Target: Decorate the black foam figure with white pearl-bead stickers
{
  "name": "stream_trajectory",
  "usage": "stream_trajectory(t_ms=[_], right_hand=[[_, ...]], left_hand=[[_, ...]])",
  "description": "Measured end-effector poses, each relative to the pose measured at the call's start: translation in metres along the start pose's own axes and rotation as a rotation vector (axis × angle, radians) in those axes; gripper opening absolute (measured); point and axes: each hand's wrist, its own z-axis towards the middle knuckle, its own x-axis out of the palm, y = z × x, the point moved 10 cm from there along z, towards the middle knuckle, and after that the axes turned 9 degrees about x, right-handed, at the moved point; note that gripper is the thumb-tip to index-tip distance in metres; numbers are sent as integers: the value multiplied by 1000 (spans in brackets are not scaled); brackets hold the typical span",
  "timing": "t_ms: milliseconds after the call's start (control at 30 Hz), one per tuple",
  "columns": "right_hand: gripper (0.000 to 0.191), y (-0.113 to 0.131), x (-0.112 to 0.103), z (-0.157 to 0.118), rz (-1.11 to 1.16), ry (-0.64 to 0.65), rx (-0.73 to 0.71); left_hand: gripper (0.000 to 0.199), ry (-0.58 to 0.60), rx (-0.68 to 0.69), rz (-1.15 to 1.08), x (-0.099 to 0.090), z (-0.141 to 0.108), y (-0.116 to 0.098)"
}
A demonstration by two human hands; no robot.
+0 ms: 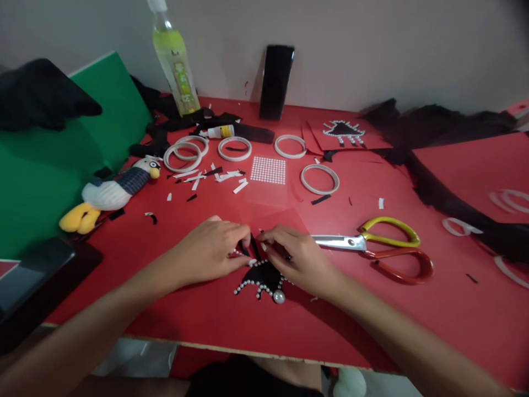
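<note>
A black shape edged with small pearl beads [264, 275] lies on the red table, with one large pearl [279, 296] at its lower right. My left hand [215, 248] rests at its upper left, thumb and fingers closed near the beaded edge. Bent over the upper right side is my right hand [295, 255], its thumb and fingertips pinched together beside a black strip. Anything between the fingertips of either hand is too small to name. A sheet of pearl beads [268, 170] lies beyond the hands.
Scissors [355, 242] lie right of my right hand. Tape rings [320, 179], paper scraps [196, 179] and a glue bottle [221, 132] are farther back. A plush bird [111, 193] sits left; a phone [276, 82] and drink bottle [176, 69] stand at the back. Another beaded shape [344, 130] lies back right.
</note>
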Motion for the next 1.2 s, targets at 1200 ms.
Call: stream_trajectory(t_ms=[1200], right_hand=[[18, 14, 9, -6, -75, 20, -149]], left_hand=[[40, 43, -46, 251, -11, 21, 4]])
